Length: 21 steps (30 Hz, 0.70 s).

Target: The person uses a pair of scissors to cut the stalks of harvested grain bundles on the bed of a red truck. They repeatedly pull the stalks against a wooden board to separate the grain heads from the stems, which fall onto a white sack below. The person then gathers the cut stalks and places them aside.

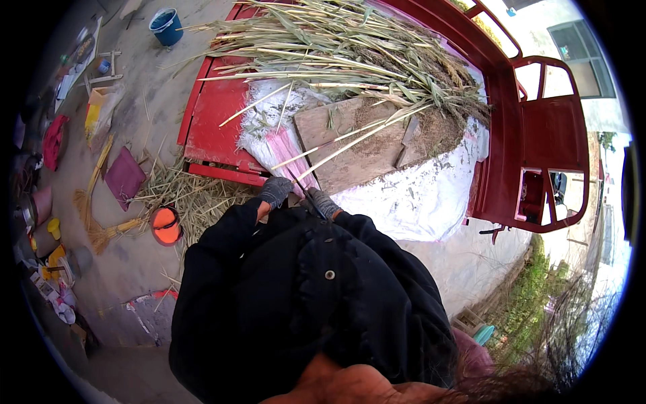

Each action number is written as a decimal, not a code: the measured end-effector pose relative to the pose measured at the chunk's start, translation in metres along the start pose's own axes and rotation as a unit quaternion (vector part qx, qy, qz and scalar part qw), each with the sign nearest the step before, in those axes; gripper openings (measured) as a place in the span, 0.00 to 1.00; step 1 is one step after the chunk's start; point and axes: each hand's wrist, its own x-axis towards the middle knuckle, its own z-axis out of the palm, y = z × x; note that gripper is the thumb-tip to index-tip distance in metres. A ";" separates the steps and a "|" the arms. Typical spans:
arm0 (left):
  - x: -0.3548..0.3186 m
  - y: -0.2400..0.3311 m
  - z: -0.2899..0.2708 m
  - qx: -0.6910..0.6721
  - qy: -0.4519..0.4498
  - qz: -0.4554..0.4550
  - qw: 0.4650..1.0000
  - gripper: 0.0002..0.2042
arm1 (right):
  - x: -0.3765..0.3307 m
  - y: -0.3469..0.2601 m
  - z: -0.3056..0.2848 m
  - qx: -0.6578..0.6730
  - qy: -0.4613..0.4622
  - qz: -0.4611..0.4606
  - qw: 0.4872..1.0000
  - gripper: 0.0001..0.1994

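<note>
In a grey glove, my left hand [276, 191] is closed near the corner of the red truck bed, close to my body. Right beside it, my right hand [322, 203], also gloved, is closed around a thin dark tool [306, 193] whose kind I cannot make out. What the left fingers hold is hidden. Just beyond both hands, two pale stalks [350, 143] lie slantwise across a wooden board [336, 125]. A cleaver-like blade [407, 140] rests on the board among scattered seeds. Beyond it spreads a heap of cut stalks with seed heads [336, 50].
White sacking [404, 209] lines the red truck bed [215, 124]. Stalk litter [202, 198] covers the ground at left, by an orange-and-black round object [165, 225], a broom [94, 219] and a purple cushion [125, 178]. A blue bucket [165, 28] stands far left.
</note>
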 end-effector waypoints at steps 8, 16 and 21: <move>-0.055 -0.094 -0.032 0.175 -0.143 0.023 0.974 0.12 | 0.010 0.052 -0.016 -0.216 -0.042 -0.065 0.973 0.11; 0.001 -0.049 -0.065 0.269 0.079 -0.131 0.951 0.25 | -0.046 0.093 -0.054 0.040 0.231 0.051 0.971 0.14; 0.085 0.041 -0.023 0.272 -0.041 -0.114 0.955 0.29 | -0.067 0.120 -0.073 0.034 0.287 0.082 0.954 0.17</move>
